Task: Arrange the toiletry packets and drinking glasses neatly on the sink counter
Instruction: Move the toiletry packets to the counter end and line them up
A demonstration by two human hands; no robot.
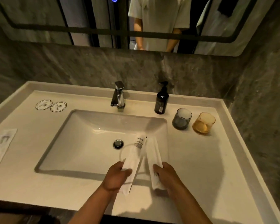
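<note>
White stone makes up the worktop (192, 159), with a basin (94, 135) sunk in its middle, a tap (118, 96) behind that and a dark pump bottle (161, 101) to the tap's right. It is hard and smooth, so thin things laid on it will probably slide at a nudge.

At the far right stand two glasses side by side, just apart: a grey glass (182, 118) and an amber glass (204, 123), both upright. They look heavy for their size, rigid and breakable; a hold round the wall with fingers and thumb, lifted rather than dragged, seems safest, and they should be kept from knocking together.

At the left edge lies a long white packet (2, 146) flat on the worktop, partly cut off by the frame. Two round coasters (51, 105) sit at the back left.

The left hand (116, 177) is closed on a second packet (134, 157), thumb over its lower part, the top end pointing out over the basin. The right hand (168, 175) grips a third packet (153, 157) near its lower end, fingers curled round the edge. Both packets are in the air over the basin's front right corner, nearly touching at the top.

These look like light, thin paper sleeves, flexible and easily creased. What is inside cannot be told. A light pinch near the middle should keep each from drooping.
</note>
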